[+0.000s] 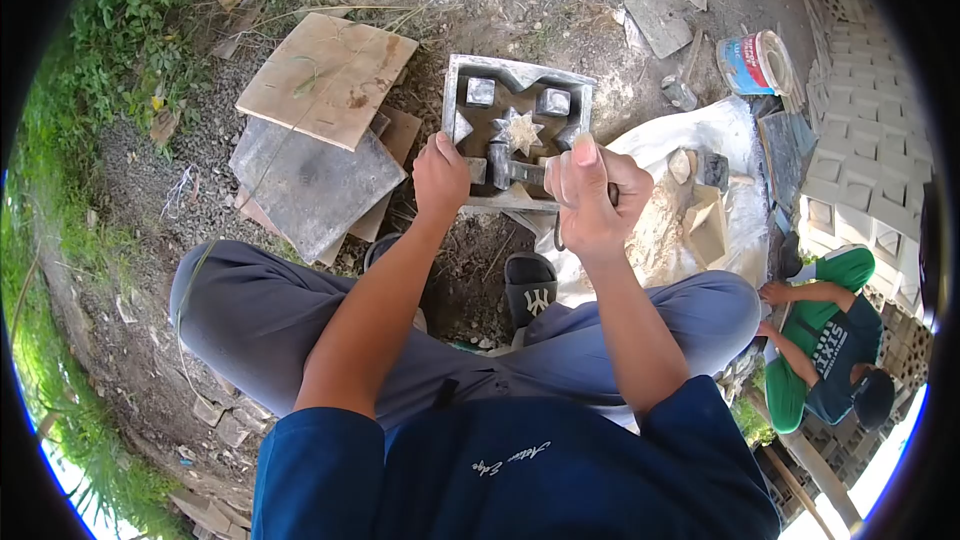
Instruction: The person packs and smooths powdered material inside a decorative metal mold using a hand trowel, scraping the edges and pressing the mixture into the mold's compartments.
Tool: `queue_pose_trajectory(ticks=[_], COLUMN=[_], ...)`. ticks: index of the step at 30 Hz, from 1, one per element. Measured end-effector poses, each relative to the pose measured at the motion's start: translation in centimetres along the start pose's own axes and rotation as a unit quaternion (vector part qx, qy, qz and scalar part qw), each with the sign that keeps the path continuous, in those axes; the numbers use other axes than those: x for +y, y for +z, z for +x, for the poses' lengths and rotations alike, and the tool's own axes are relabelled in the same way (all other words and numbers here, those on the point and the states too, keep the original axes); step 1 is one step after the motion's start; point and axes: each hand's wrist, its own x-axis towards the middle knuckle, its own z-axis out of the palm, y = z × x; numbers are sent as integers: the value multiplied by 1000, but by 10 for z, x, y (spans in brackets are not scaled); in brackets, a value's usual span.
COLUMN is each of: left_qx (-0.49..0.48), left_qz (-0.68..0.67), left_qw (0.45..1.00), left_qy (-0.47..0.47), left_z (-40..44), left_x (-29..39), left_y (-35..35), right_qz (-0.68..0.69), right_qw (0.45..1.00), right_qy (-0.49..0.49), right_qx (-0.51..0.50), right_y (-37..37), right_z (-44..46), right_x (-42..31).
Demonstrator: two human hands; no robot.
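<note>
1. The mould (519,75), a gray tray-like frame, lies on the ground (500,15) in front of the seated person, between and just beyond the knees.
2. Inside the mould are a star-shaped piece (521,132) with a pale, grainy top and several small blocks, two of them near its far corners.
3. The left hand (441,177) is closed on the left side of the mould, near its close corner.
4. The right hand (598,190) is closed in a fist, thumb uppermost, over the right part of the mould. It is clamped on the end of a dark bar (520,171) that reaches across the inside; the fingers hide the rest of the grip.
5. Left of the mould, a tan board (325,80) overlaps a dark gray board (315,185).
6. Right of the mould, a white sack (725,125) is spread out, bearing pale powder (650,230).
7. Farther right of the mould are a paint bucket (748,64), stacked pale blocks (870,130) and another person (825,345) in a dark shirt and green trousers.
8. Nearer than the mould is a dark sandal (530,285).
</note>
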Motion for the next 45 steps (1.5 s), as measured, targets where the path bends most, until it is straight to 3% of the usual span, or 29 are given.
queue_pose_trajectory(ticks=[5, 7, 9, 11, 13, 15, 17, 19, 23, 27, 29, 31, 33, 35, 37, 40, 43, 45], left_qx=[4, -8, 8, 10, -5, -4, 4, 13, 6, 11, -2, 21, 2, -2, 4, -3, -2, 5], left_qz=[6, 2, 0, 12, 13, 2, 11, 16, 2, 5, 0, -12, 17, 12, 0, 12, 7, -2], left_qw=[1000, 1000, 1000, 1000, 1000, 1000, 1000, 1000, 1000, 1000, 1000, 999, 999, 1000, 1000, 1000, 1000, 1000], left_qy=[16, 13, 6, 23, 15, 14, 4, 24, 16, 25, 6, 29, 30, 18, 17, 16, 14, 10], left_z=[-2, -2, 0, -1, 0, -1, 2, -4, 1, -4, -1, 5, 0, -7, -1, 4, -2, -1], left_x=[-1, 4, 4, -2, -1, 3, 2, -4, 6, -1, 5, 7, 1, -2, 2, -2, 1, 6], left_y=[-4, -2, -1, -2, -2, -1, 0, -1, -2, -3, -4, -2, -2, -3, -1, 0, -1, -3], right_qz=[6, -106, -70, 17, 8, -97, -28, -23, -160, -123, -116, -110, -45, -101, -124, -25, -96, -96], right_qw=[995, 993, 997, 996, 997, 995, 998, 994, 985, 986, 992, 993, 994, 992, 992, 995, 995, 995], right_qy=[-81, 34, 19, -81, -65, 20, 33, -104, -28, -103, 37, 26, -91, -43, 5, -94, -8, -17], right_qx=[-63, -25, -3, -32, -46, 17, 34, -20, -56, -51, 27, 41, -36, -60, 1, -39, -23, -2], right_y=[-5, -6, -5, 6, 1, 3, 4, 11, 3, 1, -1, 4, 0, -9, -1, 0, -4, -2], right_z=[-11, -7, -3, -10, -10, 2, 2, -9, 0, -7, -2, 5, -7, -7, 0, -9, -7, -3], right_x=[-24, 1, -8, -38, -27, -2, -16, -33, -15, -26, 10, -12, -26, -6, -1, -29, 6, -2])
